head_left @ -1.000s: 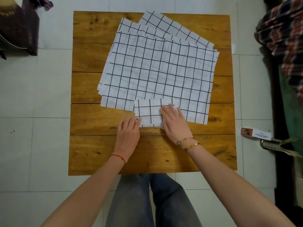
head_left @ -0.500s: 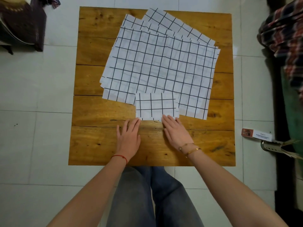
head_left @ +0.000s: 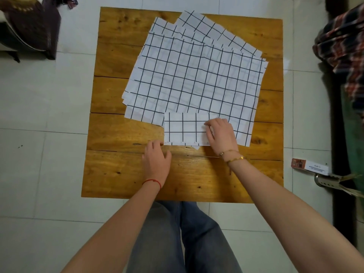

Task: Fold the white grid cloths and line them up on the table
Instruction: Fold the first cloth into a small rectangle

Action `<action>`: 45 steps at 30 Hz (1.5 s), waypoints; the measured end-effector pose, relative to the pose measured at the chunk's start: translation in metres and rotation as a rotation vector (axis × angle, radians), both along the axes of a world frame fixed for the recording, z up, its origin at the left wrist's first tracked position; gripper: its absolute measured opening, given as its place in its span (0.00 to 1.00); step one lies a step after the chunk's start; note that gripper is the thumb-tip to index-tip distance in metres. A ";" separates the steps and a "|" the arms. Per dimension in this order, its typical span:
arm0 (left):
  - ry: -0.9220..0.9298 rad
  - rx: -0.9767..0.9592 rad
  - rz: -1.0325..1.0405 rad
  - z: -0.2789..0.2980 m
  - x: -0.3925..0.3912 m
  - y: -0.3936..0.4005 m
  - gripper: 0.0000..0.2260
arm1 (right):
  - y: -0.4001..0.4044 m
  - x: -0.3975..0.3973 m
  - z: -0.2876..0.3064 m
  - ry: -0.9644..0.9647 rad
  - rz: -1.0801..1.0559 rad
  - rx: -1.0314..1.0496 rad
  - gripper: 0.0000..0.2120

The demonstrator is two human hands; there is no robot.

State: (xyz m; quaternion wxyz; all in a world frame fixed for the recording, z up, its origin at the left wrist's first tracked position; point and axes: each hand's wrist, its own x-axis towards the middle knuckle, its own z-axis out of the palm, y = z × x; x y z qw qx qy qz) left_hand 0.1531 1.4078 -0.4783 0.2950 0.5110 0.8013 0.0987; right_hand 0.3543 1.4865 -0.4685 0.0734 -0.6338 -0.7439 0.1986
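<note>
The folded cloth (head_left: 185,129), a small grid rectangle, lies at the near edge of the unfolded cloths (head_left: 193,75) fanned over the far part of the worktop (head_left: 122,174). The right hand (head_left: 221,133) rests on its right end, fingers (head_left: 209,124) curled at the edge, seemingly pinching it. The left hand (head_left: 156,160) sits at the near left corner, fingers bent; whether it grips anything I cannot tell. One cloth looks finished; next it wants sliding to bare wood to start the row.
</note>
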 end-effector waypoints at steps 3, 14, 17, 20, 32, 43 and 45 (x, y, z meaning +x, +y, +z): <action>-0.082 -0.075 0.219 -0.002 0.005 0.015 0.17 | 0.028 -0.015 -0.003 0.016 -0.007 0.003 0.08; 0.085 -0.074 0.165 -0.012 0.018 0.041 0.13 | 0.068 -0.040 -0.026 -0.083 0.081 -0.131 0.09; 0.061 -0.051 0.154 -0.012 0.019 0.042 0.09 | 0.070 -0.039 -0.028 -0.085 0.086 -0.153 0.08; -0.043 -0.015 0.202 -0.009 0.016 0.043 0.06 | 0.067 -0.035 -0.027 0.002 0.064 -0.209 0.06; -0.916 -0.086 0.687 0.014 -0.022 0.055 0.18 | 0.039 -0.050 0.004 1.043 -0.710 -0.766 0.06; -0.540 -0.025 0.521 0.027 -0.085 0.020 0.20 | -0.004 -0.107 0.007 0.612 -0.476 -0.631 0.05; -0.512 -0.021 0.504 0.030 -0.105 0.011 0.20 | -0.013 -0.124 0.010 0.567 -0.427 -0.627 0.06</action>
